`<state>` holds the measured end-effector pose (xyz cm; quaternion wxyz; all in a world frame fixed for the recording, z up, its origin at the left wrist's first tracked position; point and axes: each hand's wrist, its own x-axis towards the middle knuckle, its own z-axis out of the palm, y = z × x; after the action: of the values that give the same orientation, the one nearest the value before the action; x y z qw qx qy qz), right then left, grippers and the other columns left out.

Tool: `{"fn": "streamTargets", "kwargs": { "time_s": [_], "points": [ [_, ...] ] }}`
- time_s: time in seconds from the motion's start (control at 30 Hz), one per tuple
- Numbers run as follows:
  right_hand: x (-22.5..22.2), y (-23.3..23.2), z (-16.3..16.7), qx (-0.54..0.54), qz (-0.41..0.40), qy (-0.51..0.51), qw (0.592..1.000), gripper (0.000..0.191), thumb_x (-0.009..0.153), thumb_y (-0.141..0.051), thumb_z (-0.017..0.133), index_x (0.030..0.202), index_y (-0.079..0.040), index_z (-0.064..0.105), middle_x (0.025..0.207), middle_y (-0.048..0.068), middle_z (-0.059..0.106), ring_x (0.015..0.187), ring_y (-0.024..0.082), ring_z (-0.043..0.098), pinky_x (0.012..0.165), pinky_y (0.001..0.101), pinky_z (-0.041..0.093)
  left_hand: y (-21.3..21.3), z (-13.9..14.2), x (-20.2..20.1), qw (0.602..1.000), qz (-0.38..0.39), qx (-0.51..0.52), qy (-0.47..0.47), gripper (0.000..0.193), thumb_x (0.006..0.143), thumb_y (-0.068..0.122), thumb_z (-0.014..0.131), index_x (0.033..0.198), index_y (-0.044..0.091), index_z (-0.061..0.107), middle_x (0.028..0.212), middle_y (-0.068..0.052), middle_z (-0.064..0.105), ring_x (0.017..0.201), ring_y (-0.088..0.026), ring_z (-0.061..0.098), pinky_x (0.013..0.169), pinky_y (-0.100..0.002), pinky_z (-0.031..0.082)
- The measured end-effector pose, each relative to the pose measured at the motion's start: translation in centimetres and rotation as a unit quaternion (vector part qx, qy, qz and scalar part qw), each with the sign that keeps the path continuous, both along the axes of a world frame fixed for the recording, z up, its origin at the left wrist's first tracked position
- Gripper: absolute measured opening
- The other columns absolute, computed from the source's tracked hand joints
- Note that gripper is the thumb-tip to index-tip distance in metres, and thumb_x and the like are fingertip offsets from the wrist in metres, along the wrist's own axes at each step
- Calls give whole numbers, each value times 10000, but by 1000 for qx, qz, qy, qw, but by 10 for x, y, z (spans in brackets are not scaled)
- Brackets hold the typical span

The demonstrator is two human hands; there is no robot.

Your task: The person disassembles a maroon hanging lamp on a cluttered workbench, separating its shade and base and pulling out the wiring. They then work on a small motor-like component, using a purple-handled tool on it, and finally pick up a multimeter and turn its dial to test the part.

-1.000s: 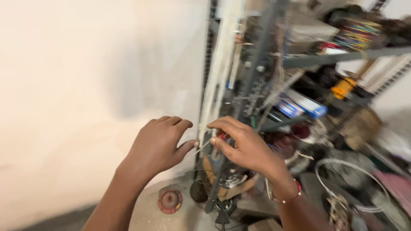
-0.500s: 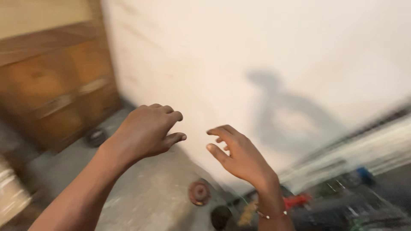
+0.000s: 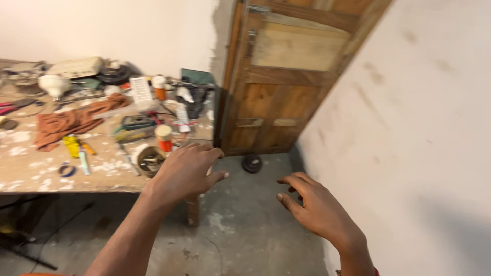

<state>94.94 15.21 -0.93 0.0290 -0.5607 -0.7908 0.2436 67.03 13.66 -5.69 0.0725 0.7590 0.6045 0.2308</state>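
Left hand (image 3: pixel 186 171): palm down, fingers loosely spread and slightly curled, holding nothing. It hangs in the air over the front right corner of the workbench (image 3: pixel 30 176), touching nothing that I can see. Forearm runs down to the bottom edge of the view.

Right hand (image 3: pixel 316 207): also empty, palm down, fingers half curled, thumb out toward the left. It floats over the concrete floor (image 3: pixel 245 225), close to the white wall (image 3: pixel 409 128) on the right. Red band just visible at the wrist, bottom edge of the view.

The hands are apart, with a gap of bare floor between them.

Nearest to the left hand: a small round tin (image 3: pixel 148 159) of bits and hardware, just left of the knuckles on the bench edge. Behind it is an orange bottle with a pale cap (image 3: pixel 164 138). Further back sits a dark multimeter-like unit (image 3: pixel 135 122), then a second orange bottle (image 3: pixel 160 88) and a white slatted part (image 3: pixel 141 91).

Left half of the bench: a crumpled rust-brown cloth (image 3: pixel 71 121), a yellow tool (image 3: pixel 71 145) below it, a small blue ring (image 3: pixel 65 169) near the front edge, and a white bulb (image 3: pixel 53 84) at the back. Bench top is pale and paint-spattered.

Beyond the hands: a wooden panelled door (image 3: pixel 286 76), with a dark round object (image 3: pixel 251 163) on the floor at its foot. Can't tell what that object is.
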Motion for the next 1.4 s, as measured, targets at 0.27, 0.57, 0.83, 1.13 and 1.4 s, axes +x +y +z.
{"fn": "streamTargets", "kwargs": {
  "time_s": [0.27,0.57,0.83,1.13,1.4],
  "points": [
    [-188,123,-39,33,167,50,984,464,926,-381,616,1313,-125,628,1311,14,642,1100,276,677,912,390,545,54,-25,-173,985,152,-76,10,442,846,427,722,1126,85,687,1077,-150,711,1049,-361,658,896,-491,499],
    [-325,177,-76,52,304,129,943,433,938,-328,633,1306,-101,617,1364,70,602,1244,313,603,985,443,493,57,-53,-275,958,284,-29,-23,789,844,397,741,1463,31,418,1350,-196,576,1229,-375,565,974,-477,468],
    [-375,199,-99,81,379,207,898,469,957,-280,655,1373,-80,572,1476,136,490,1320,353,555,946,439,552,52,-68,-293,934,352,-61,-21,941,810,403,762,1536,27,296,1502,-245,415,1330,-423,454,1039,-484,417],
    [-419,232,-91,93,495,245,828,480,967,-295,671,1386,-82,575,1461,159,499,1318,372,560,1017,453,514,55,-41,-292,896,437,-73,-6,910,829,395,760,1557,77,317,1477,-221,437,1324,-403,460,1015,-491,422],
    [-468,243,-104,56,528,225,817,477,957,-309,664,1376,-99,577,1436,127,517,1304,354,562,1010,458,489,58,-61,-311,897,439,-55,-9,536,840,400,752,1223,46,626,1134,-169,650,1136,-358,597,933,-472,478]
  ]
}}
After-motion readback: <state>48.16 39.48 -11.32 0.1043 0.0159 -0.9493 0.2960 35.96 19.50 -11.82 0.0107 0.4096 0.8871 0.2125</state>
